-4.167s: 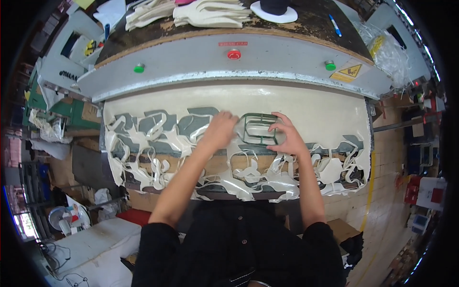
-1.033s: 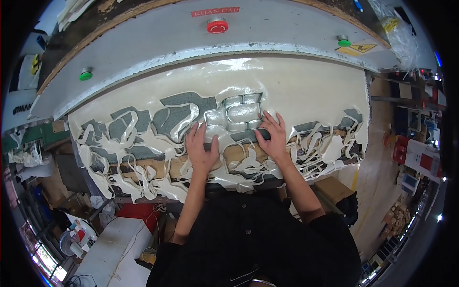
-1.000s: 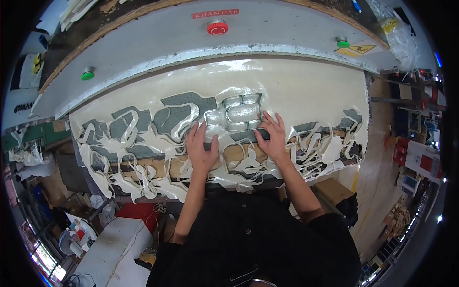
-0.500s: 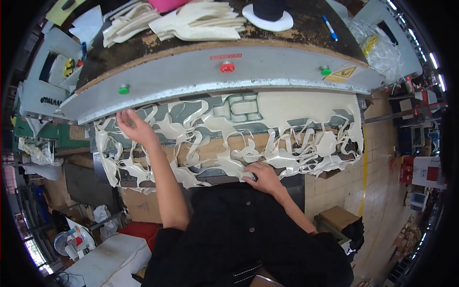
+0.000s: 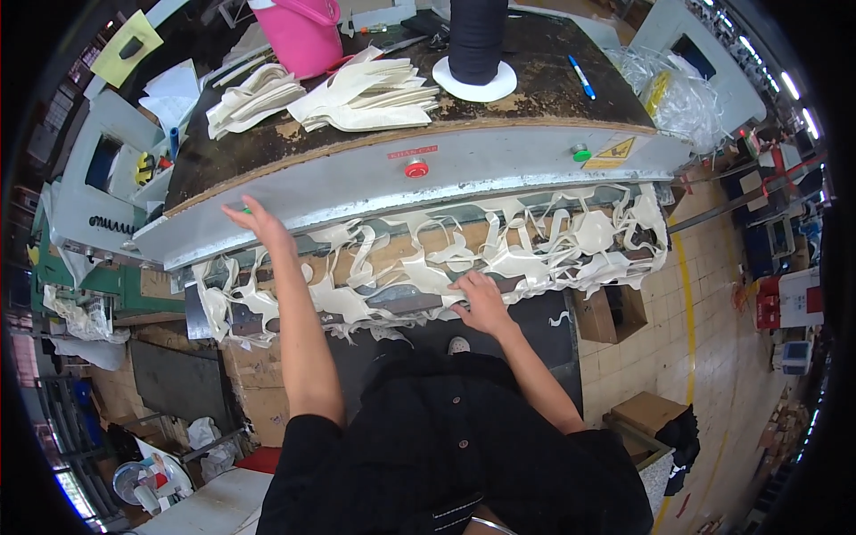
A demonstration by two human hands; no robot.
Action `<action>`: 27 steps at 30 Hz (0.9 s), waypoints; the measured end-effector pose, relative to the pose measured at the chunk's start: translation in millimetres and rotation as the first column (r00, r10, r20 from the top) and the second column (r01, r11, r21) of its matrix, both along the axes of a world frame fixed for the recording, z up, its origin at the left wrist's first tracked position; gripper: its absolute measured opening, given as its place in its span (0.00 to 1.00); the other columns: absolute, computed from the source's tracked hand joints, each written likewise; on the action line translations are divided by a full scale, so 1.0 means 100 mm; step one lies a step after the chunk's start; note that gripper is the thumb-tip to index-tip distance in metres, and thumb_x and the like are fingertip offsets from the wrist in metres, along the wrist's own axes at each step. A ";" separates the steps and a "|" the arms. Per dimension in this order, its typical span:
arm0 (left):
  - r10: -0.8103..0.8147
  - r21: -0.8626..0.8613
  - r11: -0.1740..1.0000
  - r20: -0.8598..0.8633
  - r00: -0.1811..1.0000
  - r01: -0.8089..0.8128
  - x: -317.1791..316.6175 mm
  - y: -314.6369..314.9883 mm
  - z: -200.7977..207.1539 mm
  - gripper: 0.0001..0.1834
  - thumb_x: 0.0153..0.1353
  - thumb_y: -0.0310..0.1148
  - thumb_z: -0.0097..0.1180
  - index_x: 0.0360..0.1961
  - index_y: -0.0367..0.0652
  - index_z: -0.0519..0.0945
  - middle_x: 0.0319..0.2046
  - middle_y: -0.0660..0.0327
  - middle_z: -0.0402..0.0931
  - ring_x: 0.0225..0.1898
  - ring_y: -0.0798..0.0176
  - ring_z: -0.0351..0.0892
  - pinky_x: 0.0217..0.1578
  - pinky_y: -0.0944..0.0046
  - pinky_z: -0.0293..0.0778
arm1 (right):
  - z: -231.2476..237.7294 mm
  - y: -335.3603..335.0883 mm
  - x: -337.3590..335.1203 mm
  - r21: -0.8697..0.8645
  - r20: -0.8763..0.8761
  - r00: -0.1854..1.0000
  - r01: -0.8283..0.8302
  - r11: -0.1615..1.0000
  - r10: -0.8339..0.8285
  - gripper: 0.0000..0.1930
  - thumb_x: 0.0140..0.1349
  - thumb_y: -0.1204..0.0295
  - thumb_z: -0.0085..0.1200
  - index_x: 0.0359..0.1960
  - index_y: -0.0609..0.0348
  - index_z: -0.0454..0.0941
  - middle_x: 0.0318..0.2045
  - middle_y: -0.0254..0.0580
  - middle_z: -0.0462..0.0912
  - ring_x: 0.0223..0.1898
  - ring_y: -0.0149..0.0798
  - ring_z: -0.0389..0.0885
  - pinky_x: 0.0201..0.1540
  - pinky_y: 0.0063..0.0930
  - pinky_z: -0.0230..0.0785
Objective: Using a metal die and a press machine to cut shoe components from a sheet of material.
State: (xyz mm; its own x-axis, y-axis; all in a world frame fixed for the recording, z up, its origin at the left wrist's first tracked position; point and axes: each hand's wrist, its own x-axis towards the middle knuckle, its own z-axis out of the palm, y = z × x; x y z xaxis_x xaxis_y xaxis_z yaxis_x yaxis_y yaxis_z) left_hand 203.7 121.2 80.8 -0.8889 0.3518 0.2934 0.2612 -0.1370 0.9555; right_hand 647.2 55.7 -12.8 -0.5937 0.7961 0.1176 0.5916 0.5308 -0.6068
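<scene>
My left hand (image 5: pixel 256 219) is against the front of the grey machine beam (image 5: pixel 339 196), fingers stretched and apart. The left green button (image 5: pixel 247 210) shows partly at its fingers. Below the beam, a cream sheet (image 5: pixel 513 261) full of cut-out holes lies over a worn board and droops along the near edge. Over that near edge rests my right hand (image 5: pixel 484 303), its fingers lying on the sheet and the thumb apart. I cannot make out anything gripped in it. The sheet's far part is hidden under the beam.
Atop the beam stand stacked cream cut pieces (image 5: pixel 366 96), a pink bucket (image 5: pixel 300 40), a black thread spool (image 5: pixel 477 45) and a blue pen (image 5: pixel 582 78). A red button (image 5: pixel 415 168) and a right green button (image 5: pixel 580 152) sit on its front. An open carton (image 5: pixel 613 312) is on the floor.
My left hand has gone from the beam's lower edge up to the green button. The beam now covers the cutting die and the sheet's uncut part. The view has tilted, showing more of the top.
</scene>
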 end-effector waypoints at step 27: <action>-0.830 -0.798 0.486 -0.294 0.474 0.356 1.87 -1.28 -0.82 0.23 0.51 0.37 0.80 0.45 0.38 0.87 0.42 0.46 0.82 0.48 0.37 0.81 0.51 0.42 0.76 | 0.03 0.27 -0.15 0.004 0.153 0.962 0.226 0.974 -0.224 0.31 0.42 0.60 0.85 0.47 0.56 0.82 0.50 0.48 0.82 0.59 0.55 0.78 0.63 0.47 0.69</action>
State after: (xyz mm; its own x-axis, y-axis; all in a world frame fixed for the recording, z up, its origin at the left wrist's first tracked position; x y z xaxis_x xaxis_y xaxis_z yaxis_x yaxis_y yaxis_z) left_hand 391.2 -6.3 -1.1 -0.0601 0.9890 0.1352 0.8447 -0.0217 0.5348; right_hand 632.7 82.8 -10.2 -0.4087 0.9122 0.0281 0.7807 0.3654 -0.5070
